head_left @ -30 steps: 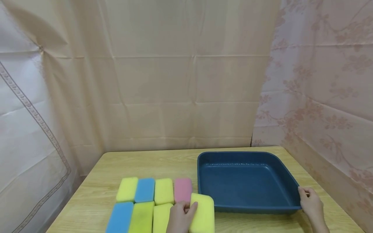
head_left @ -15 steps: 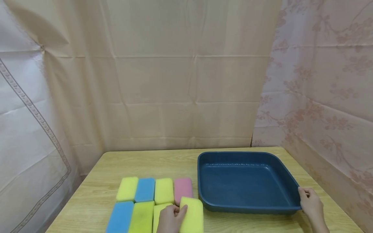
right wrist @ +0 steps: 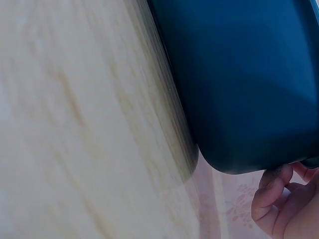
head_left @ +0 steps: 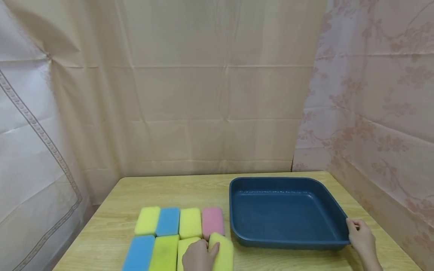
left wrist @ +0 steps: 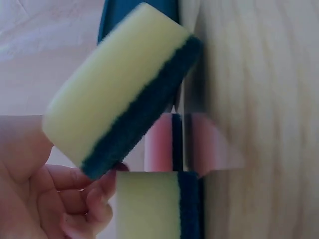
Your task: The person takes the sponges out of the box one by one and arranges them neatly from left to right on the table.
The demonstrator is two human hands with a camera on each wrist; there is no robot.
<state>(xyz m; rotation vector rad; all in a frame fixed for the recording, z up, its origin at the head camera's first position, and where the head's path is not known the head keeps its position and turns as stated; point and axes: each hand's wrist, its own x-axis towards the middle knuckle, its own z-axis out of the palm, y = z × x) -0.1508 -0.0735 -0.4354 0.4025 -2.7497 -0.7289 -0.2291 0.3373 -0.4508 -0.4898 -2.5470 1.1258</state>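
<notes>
My left hand (head_left: 197, 256) pinches a yellow sponge (head_left: 223, 253) at the front right end of two rows of sponges. In the left wrist view this sponge (left wrist: 117, 82) is tilted, its dark scouring pad facing the table, one end raised. Beside it lies another yellow sponge (left wrist: 147, 206), partly hidden by the hand in the head view, and behind it a pink sponge (head_left: 213, 223). At the right, my right hand (head_left: 362, 239) grips the rim of a dark blue rectangular tray (head_left: 288, 243) near its front right corner; the right wrist view shows curled fingers (right wrist: 271, 194) against it.
Left of the hand lie a blue sponge (head_left: 139, 253) and a yellow-green sponge (head_left: 164, 253). The back row holds yellow (head_left: 147, 221), blue (head_left: 168, 221) and yellow (head_left: 190, 223) sponges. The wooden table (head_left: 190, 188) meets a beige curtain (head_left: 210, 113) behind.
My left hand has moved left with the yellow sponge, away from the tray toward the row's end, and the sponge has tilted. The right hand and tray stay put.
</notes>
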